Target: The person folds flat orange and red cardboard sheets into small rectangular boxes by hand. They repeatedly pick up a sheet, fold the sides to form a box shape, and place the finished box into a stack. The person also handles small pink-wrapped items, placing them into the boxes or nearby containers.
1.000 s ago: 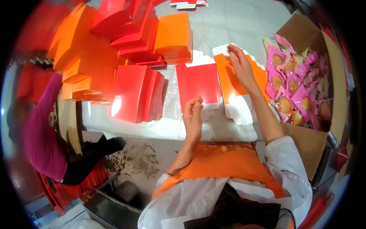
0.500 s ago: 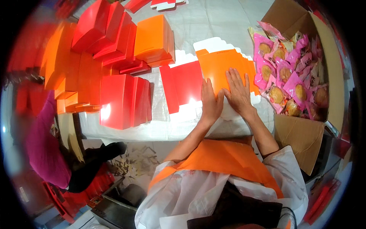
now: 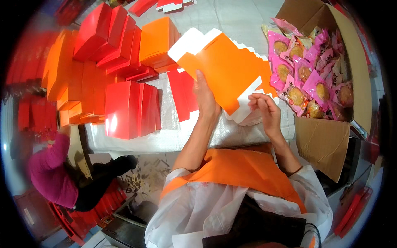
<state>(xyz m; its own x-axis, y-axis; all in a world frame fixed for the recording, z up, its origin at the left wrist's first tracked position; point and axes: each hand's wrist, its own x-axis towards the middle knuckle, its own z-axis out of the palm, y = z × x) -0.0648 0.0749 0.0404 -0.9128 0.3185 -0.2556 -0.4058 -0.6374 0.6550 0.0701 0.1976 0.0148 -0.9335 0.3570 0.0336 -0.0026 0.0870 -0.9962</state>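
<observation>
My left hand (image 3: 204,93) grips a flat orange box blank (image 3: 231,68) by its lower left edge, thumb on the printed face. The blank is lifted and tilted, with white flaps at its upper left and lower right corners. Beside the lower right flap is my right hand (image 3: 266,111), its fingers loosely bent and apart, holding nothing that I can see. Under the lifted blank lies a stack of orange blanks (image 3: 264,70). A flat red blank (image 3: 178,97) lies to the left, partly covered by my left hand and the orange blank.
Folded red boxes (image 3: 124,109) and orange boxes (image 3: 155,43) stand at the left of the table (image 3: 178,132). An open cardboard box (image 3: 320,144) of pink-wrapped round pastries (image 3: 304,74) is at the right. Another person in a purple sleeve (image 3: 53,173) is at the far left.
My left hand has taken hold of an orange blank and lifted it leftward off the stack. My right hand has come off the stack, its fingers now bent.
</observation>
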